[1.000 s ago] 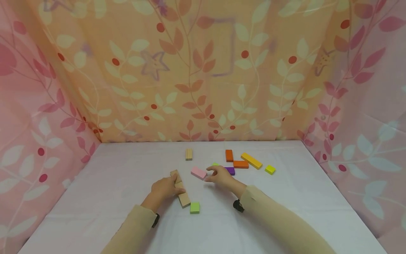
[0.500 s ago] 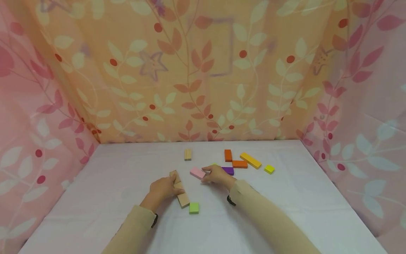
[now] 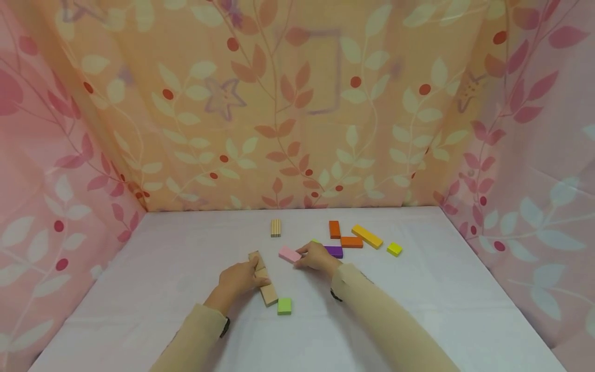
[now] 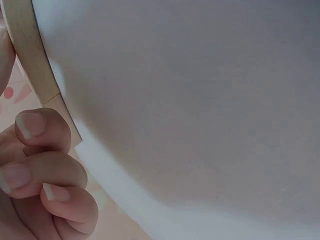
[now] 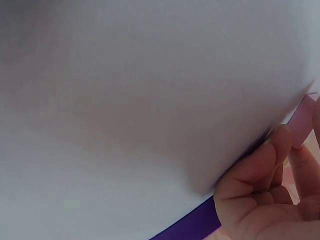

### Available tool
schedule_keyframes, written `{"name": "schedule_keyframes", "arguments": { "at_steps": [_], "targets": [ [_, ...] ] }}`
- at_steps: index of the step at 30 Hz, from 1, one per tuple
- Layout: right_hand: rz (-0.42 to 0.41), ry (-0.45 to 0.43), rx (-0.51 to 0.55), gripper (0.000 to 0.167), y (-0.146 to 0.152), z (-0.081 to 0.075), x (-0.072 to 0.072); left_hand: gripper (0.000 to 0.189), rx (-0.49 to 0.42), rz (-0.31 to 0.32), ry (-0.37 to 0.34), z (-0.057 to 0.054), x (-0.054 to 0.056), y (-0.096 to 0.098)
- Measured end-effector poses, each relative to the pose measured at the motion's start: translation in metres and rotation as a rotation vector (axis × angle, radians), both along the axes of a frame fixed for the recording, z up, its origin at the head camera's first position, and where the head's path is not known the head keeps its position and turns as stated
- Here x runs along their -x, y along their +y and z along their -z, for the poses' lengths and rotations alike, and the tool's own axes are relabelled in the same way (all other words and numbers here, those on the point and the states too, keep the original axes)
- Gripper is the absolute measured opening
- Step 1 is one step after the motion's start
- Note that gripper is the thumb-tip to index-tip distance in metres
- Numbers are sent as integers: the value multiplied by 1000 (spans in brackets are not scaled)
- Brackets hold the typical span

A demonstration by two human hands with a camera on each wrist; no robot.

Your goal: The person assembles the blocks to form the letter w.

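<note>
A slanting row of plain wooden blocks [image 3: 268,295] lies on the white table, left of centre. My left hand [image 3: 239,279] holds this row from its left side, thumb and forefinger on the blocks. In the left wrist view, the wooden blocks [image 4: 32,55] run past the thumb to the curled fingers [image 4: 55,170]. My right hand [image 3: 318,257] pinches the right end of a pink block [image 3: 289,254] between thumb and forefinger; it lies flat. A purple block [image 3: 333,252] sits beside that hand, partly covered by it. A light green block [image 3: 284,306] stands near the row's lower end.
Behind the hands lie two orange blocks [image 3: 334,229], a long yellow-orange block [image 3: 367,236] and a small yellow block [image 3: 394,249]. A pale striped piece [image 3: 276,228] lies farther back. Something green [image 3: 315,241] is mostly hidden behind the right hand. Floral cloth [image 3: 297,129] walls three sides.
My right hand has moved slightly left and closed its fingertips onto the end of the pink block. My left hand stays on the wooden row.
</note>
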State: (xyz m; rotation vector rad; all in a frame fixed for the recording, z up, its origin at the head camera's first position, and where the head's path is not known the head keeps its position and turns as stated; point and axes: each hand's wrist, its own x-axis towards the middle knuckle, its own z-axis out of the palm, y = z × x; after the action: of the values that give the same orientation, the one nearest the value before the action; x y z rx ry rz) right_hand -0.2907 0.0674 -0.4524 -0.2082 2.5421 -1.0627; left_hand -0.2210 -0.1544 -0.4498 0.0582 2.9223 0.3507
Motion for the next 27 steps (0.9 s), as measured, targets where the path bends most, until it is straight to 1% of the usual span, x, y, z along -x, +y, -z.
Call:
{"name": "schedule_keyframes", "arguments": {
  "at_steps": [3, 7, 12, 17, 22, 25, 27],
  "targets": [
    [-28, 5, 1, 42, 2, -2, -3, 87, -16, 1, 0, 2, 0, -1],
    [-73, 26, 16, 41, 7, -5, -7, 86, -20, 13, 17, 1, -2, -1],
    [-83, 9, 113, 41, 16, -10, -9, 85, -25, 16, 29, -2, -3, 0],
    [-66, -77, 248, 36, 22, -10, -9, 85, -25, 14, 40, -1, -3, -2],
    [-38, -159, 378, 38, 28, -12, -11, 85, -31, 19, 40, -2, -4, -2],
    [-17, -190, 442, 35, 31, -13, -11, 85, -35, 20, 39, -1, -4, -2],
    [-19, -194, 455, 30, 33, -13, -11, 85, -35, 16, 35, -1, -3, -2]
  ]
}}
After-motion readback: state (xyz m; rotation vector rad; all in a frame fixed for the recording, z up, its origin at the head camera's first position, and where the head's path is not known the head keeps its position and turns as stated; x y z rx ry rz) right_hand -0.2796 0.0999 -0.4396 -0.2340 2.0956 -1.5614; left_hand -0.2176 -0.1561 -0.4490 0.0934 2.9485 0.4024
